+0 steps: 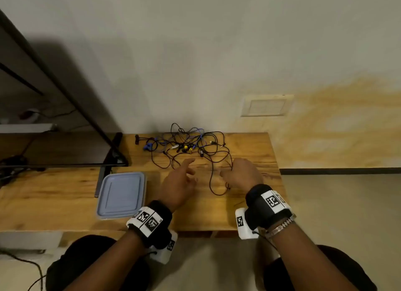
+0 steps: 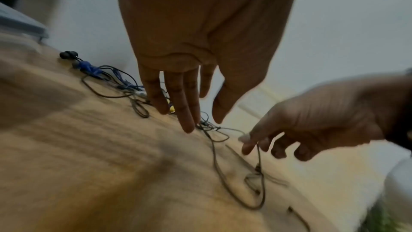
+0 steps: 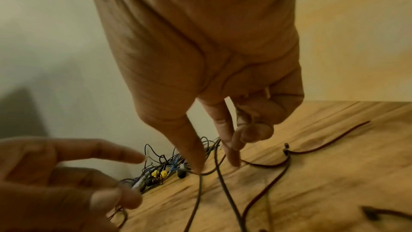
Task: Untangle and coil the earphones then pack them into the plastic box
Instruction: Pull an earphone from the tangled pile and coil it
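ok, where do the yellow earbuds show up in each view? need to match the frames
Head: yellow earbuds in the middle of the cable tangle, near the desk's back edge by the wall.
Left wrist: barely visible, a yellow speck between the left hand's fingers.
Right wrist: lower centre, at the tangle's near edge.
Shared landmark: the blue cable in the same tangle.

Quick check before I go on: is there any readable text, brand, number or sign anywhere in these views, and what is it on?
None that can be read.
Left wrist band: black-and-white square code markers, no letters.
Right wrist band: the same kind of markers, no letters.
Plastic box: lid shows no label.
Wall plate: blank.
Earphones: too small to show any marking.
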`<state>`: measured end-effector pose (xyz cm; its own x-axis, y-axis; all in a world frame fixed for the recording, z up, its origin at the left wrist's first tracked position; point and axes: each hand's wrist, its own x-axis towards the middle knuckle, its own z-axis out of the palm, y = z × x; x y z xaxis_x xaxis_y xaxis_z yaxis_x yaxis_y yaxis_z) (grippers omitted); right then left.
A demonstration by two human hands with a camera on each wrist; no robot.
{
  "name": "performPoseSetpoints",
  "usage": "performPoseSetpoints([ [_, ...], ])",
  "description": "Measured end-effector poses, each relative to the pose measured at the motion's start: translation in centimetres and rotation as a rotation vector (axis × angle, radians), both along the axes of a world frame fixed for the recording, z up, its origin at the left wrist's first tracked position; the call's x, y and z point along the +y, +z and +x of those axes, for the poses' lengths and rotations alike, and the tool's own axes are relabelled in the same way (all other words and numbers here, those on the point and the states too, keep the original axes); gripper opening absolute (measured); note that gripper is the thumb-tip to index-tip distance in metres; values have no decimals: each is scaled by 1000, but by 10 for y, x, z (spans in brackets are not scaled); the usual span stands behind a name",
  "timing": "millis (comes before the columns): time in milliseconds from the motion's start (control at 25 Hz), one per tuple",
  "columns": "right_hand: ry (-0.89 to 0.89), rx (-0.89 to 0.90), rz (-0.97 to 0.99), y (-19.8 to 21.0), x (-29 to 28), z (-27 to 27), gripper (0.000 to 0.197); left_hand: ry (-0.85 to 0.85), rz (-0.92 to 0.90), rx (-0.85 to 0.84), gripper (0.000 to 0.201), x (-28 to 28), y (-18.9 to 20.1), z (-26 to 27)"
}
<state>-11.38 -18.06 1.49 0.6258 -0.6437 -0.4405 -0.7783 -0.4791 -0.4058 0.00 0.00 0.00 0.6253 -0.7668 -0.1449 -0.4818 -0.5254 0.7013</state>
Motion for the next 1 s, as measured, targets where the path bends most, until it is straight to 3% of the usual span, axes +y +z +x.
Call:
performPoseSetpoints([
  [120,34,-172,32,1,-1,19,30,-16,-18,-2,58,-18,-8,17],
  [200,4,-461,254,19,3,26,21,45,-65,19,61,-25,-7,22],
  [280,12,-661,541,41,14,26,20,146,-187,187,60,-20,0,28],
  [360,104,-726,715,49,30,19,25,236,-350,483,52,-15,15,32],
  [520,286,-655,782,42,50,7,24,311,-478,833,43,-16,33,38],
  [680,496,-564,642,34,59,10,22,250,-437,1138,40,-21,31,40],
  [880,607,-180,503,15,45,18,25,197,-468,899,31,-17,37,56],
  [1000,311,-156,320,20,6,18,42,149,-476,810,29,-9,42,62],
])
